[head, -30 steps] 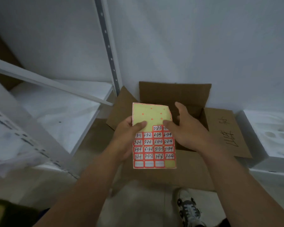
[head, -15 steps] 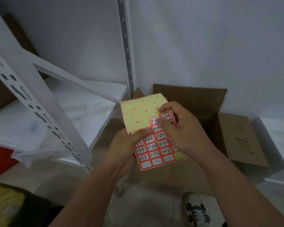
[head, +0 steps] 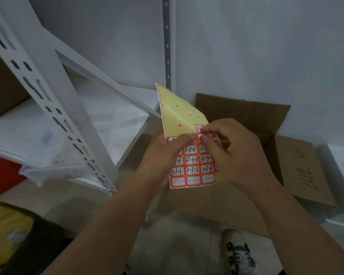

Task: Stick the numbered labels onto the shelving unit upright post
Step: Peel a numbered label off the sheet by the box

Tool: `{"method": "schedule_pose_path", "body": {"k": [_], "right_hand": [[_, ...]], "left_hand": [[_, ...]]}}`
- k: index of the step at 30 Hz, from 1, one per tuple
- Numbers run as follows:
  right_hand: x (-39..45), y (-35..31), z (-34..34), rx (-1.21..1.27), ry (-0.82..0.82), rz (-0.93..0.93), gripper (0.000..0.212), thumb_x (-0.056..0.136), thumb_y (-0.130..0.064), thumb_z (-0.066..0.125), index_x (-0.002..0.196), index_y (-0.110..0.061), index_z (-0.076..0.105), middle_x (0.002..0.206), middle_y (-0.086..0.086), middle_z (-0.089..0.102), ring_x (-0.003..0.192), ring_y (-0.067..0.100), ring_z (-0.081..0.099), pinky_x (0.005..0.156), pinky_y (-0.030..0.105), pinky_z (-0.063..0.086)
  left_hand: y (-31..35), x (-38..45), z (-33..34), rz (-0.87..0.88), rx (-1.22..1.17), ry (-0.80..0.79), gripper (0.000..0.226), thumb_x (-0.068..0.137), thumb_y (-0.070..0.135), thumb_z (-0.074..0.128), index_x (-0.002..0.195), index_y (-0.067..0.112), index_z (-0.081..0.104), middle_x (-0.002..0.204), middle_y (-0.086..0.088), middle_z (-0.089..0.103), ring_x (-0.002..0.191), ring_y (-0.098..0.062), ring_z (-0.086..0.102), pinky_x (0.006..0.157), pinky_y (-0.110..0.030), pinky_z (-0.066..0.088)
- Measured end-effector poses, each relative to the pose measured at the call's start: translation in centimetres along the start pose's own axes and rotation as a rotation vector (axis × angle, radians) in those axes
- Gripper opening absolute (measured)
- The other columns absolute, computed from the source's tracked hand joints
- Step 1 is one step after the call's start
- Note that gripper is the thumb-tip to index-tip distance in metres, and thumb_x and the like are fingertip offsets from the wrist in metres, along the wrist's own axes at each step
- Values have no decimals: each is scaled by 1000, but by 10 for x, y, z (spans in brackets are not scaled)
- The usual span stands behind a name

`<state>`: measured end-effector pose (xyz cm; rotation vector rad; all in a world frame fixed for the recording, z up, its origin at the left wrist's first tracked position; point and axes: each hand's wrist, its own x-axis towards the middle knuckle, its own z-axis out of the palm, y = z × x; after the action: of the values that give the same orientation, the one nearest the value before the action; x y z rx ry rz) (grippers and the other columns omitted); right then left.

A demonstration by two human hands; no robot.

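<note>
I hold a label sheet (head: 189,147) in front of me: yellow backing bare at the top, red-bordered white labels with handwritten numbers lower down. My left hand (head: 163,157) grips the sheet's left edge, thumb across the front. My right hand (head: 232,153) pinches at a label near the top of the remaining rows with thumb and forefinger. The sheet is bent forward at its top. A white slotted upright post (head: 48,100) of the shelving unit slants across the left, close to me. A grey rear post (head: 167,44) runs up the wall behind the sheet.
White shelf boards (head: 115,116) lie left of the sheet. An open cardboard box (head: 252,124) sits on the floor behind my hands, a written flap on its right. A clear plastic bag (head: 54,163) hangs off the shelf edge. My shoe (head: 238,253) is below.
My view has shifted left, bringing the slotted post closer. The right hand moved from beside the sheet onto the labels and now pinches one; the sheet's top has curled.
</note>
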<state>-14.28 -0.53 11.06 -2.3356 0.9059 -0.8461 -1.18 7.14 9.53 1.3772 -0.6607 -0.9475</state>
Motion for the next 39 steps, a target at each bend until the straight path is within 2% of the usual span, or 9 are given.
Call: {"method": "schedule_pose_path", "body": {"k": [4, 7, 11, 17, 22, 25, 32, 39], "right_hand": [[1, -4, -2, -11, -27, -13, 28, 90, -38, 57, 111, -22, 66, 109, -9, 63, 90, 3, 58, 82, 22, 50], [2, -5, -7, -22, -100, -8, 25, 90, -39, 56, 107, -25, 68, 98, -15, 62, 83, 1, 59, 75, 16, 49], [-2, -3, -14, 1, -197, 3, 23, 88, -39, 55, 100, -27, 70, 91, -15, 67, 79, 2, 63, 69, 17, 52], [-3, 0, -16, 62, -290, 31, 9, 88, -37, 57, 89, -32, 65, 85, -17, 66, 76, 2, 65, 68, 17, 53], [-2, 2, -16, 129, -310, 17, 6, 87, -37, 58, 83, -37, 63, 79, -25, 63, 80, -7, 62, 60, 5, 48], [-2, 3, -16, 178, -324, 14, 13, 89, -33, 59, 79, -41, 60, 78, -26, 63, 82, -12, 60, 59, 2, 46], [-1, 2, -15, 232, -321, 27, 14, 88, -34, 59, 76, -40, 60, 78, -23, 65, 79, -6, 64, 59, 7, 50], [0, 3, -13, 258, -301, 20, 15, 92, -31, 54, 81, -32, 64, 82, -20, 66, 82, -4, 63, 62, 10, 53]], "left_hand": [[2, -2, -4, 31, 43, -5, 18, 86, 32, 65, 103, 28, 60, 95, 4, 75, 83, -20, 74, 80, -41, 59], [5, -2, -8, 72, 174, -17, 15, 85, 33, 65, 97, 23, 65, 87, 4, 76, 78, -18, 74, 75, -37, 59], [6, -2, -12, 99, 347, -54, 9, 85, 35, 65, 89, 27, 65, 75, 15, 73, 71, -8, 73, 63, -21, 57], [6, -4, -13, 94, 436, -87, 6, 85, 35, 65, 82, 30, 64, 63, 24, 69, 63, -1, 70, 52, -11, 50], [6, -6, -14, 100, 438, -81, 6, 84, 35, 66, 80, 31, 62, 60, 27, 66, 60, 2, 69, 50, -8, 48], [7, -7, -14, 106, 439, -86, 7, 84, 35, 65, 79, 32, 61, 57, 30, 64, 58, 5, 67, 48, -6, 46], [7, -7, -16, 115, 445, -102, 5, 84, 37, 64, 82, 32, 62, 63, 26, 67, 65, -1, 70, 58, -14, 51], [7, -8, -19, 106, 415, -100, 6, 83, 38, 64, 82, 34, 60, 62, 27, 67, 64, 1, 69, 57, -13, 50]]}}
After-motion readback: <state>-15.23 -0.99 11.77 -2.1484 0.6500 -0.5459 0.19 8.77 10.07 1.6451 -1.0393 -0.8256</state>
